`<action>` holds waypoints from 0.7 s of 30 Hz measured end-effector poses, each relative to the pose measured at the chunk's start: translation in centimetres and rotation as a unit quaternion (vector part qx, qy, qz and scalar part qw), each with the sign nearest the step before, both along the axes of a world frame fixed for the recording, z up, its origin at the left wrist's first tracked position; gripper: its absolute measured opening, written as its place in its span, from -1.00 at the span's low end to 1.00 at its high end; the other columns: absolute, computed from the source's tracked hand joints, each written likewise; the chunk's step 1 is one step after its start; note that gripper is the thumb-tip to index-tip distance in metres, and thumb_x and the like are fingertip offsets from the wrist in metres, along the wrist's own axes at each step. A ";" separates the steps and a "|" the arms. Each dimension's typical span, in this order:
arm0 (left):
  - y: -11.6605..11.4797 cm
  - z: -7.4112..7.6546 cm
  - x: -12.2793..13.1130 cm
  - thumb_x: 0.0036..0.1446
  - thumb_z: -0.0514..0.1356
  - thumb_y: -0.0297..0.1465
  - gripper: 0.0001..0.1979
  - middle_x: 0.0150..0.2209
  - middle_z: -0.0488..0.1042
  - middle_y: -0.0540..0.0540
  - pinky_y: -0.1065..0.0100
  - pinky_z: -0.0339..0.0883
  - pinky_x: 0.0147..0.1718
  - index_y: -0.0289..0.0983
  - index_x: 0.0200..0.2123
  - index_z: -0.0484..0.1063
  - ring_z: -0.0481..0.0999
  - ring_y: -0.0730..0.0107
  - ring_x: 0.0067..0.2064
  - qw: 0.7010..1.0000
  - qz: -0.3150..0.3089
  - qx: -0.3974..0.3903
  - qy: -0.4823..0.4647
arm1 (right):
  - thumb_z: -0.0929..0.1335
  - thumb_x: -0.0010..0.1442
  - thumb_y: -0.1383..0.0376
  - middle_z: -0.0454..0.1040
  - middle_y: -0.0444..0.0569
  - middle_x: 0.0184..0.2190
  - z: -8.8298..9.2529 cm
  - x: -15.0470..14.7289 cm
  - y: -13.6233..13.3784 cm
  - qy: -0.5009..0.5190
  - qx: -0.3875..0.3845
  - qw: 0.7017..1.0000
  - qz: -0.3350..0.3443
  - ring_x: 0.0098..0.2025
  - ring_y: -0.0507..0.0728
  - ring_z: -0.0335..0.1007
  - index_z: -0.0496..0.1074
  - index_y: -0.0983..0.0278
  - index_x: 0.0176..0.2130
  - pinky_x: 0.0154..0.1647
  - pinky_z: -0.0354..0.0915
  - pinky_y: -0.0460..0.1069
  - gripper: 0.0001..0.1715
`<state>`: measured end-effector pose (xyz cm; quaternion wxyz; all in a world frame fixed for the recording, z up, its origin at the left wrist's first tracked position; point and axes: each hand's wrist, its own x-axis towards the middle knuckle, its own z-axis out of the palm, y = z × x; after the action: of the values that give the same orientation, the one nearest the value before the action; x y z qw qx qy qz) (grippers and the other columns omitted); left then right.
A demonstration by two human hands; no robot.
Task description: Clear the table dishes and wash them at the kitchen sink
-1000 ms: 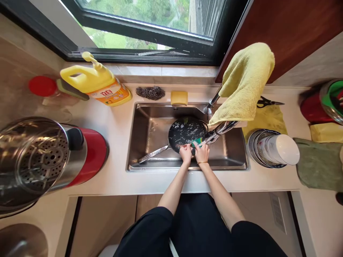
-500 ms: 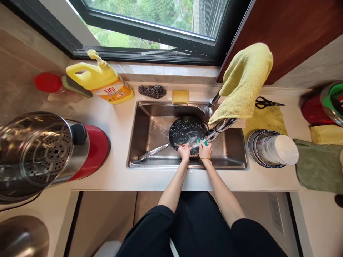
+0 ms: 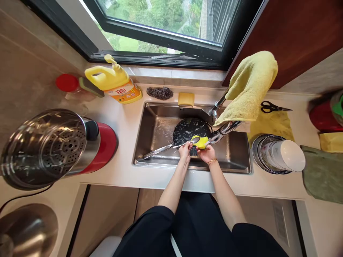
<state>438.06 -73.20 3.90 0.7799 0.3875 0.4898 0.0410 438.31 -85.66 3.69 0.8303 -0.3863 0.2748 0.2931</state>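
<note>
My left hand (image 3: 184, 151) is closed on the handle of a metal spoon (image 3: 195, 140), whose bowl points right. My right hand (image 3: 207, 154) holds a sponge (image 3: 202, 142) with its yellow face up, close beside the spoon's bowl. Whether the two touch is hard to tell. Under both hands a dark frying pan (image 3: 189, 128) lies in the steel sink (image 3: 158, 125), wet with foam or water streaks, its metal handle towards the lower left. The faucet spout (image 3: 223, 131) ends right above the sponge.
A yellow towel (image 3: 249, 85) hangs over the faucet. Behind the sink are a detergent jug (image 3: 119, 87), a steel-wool scourer (image 3: 160, 93) and another sponge (image 3: 185, 99). Stacked bowls (image 3: 288, 155) and scissors (image 3: 274, 107) lie to the right; a steamer pot (image 3: 61, 142) stands left.
The sponge has turned from its green side to its yellow side and my right hand has rolled palm up. The spoon's bowl now shows clearly. The whole view has shifted slightly.
</note>
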 end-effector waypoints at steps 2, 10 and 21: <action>0.1 0.2 0.3 0.02 0.29 -0.48 -0.87 -0.55 0.51 -0.07 0.46 0.43 -0.33 -0.40 -0.52 0.44 0.51 0.54 -0.49 1.000 0.010 -0.021 0.003 | 0.28 0.07 0.22 0.51 0.00 -0.35 -0.3 0.0 0.0 0.012 0.023 1.000 0.001 -0.28 0.13 0.44 0.43 0.30 -0.26 -0.23 0.39 0.04 -0.74; -0.8 -0.6 -0.1 -0.01 0.30 -0.52 -0.89 -0.57 0.50 -0.07 0.43 0.43 -0.33 -0.42 -0.52 0.45 0.50 0.53 -0.51 0.999 -0.024 -0.034 0.018 | 0.47 -0.10 0.06 0.53 -0.07 -0.21 -1.8 -0.4 -0.1 -0.033 -0.018 0.999 -0.013 -0.20 0.13 0.46 0.40 0.22 -0.21 -0.20 0.44 0.07 -0.52; -4.2 -1.2 -2.0 -0.06 0.30 -0.45 -0.88 -0.57 0.53 -0.08 0.43 0.43 -0.42 -0.41 -0.49 0.47 0.51 0.47 -0.52 0.990 -0.095 0.100 -0.003 | 0.55 -0.38 0.32 0.52 -0.09 -0.49 -3.1 -0.3 1.9 -0.003 -0.216 0.963 -0.160 -0.50 0.03 0.42 0.43 0.36 -0.43 -0.52 0.43 -0.09 -0.57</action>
<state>436.06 -77.40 2.75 0.7395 0.5079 0.4415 0.0167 438.03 -83.80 0.60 0.7638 -0.5086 0.3872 0.0890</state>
